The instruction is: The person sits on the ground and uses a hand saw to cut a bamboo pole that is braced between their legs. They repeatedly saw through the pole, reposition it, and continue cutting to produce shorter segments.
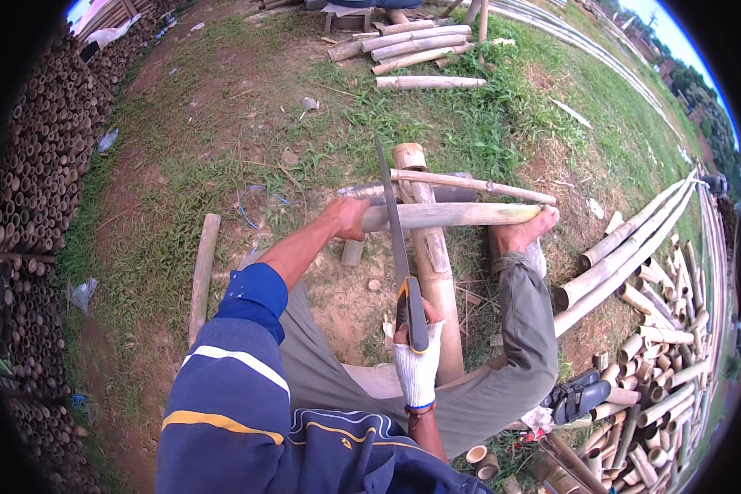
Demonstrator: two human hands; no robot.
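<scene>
My bare left hand (347,217) grips the left end of a pale bamboo pole (461,216) that lies crosswise. In my gloved right hand (420,337) is a handsaw (398,239) with a black and orange handle. Its long blade points away from me and crosses the pole just right of my left hand. Under the pole runs a thicker bamboo post (433,272), lengthwise between my legs. My bare foot (527,230) rests at the pole's right end. Just beyond lies a thinner bamboo strip (473,186), roughly alongside the pole.
Stacked bamboo (45,156) lines the left side. Cut bamboo pieces (667,387) are heaped at the right, near longer poles (626,247) and a black sandal (580,397). More bamboo lengths (420,45) lie at the far side. A single bamboo piece (205,276) lies left of my arm.
</scene>
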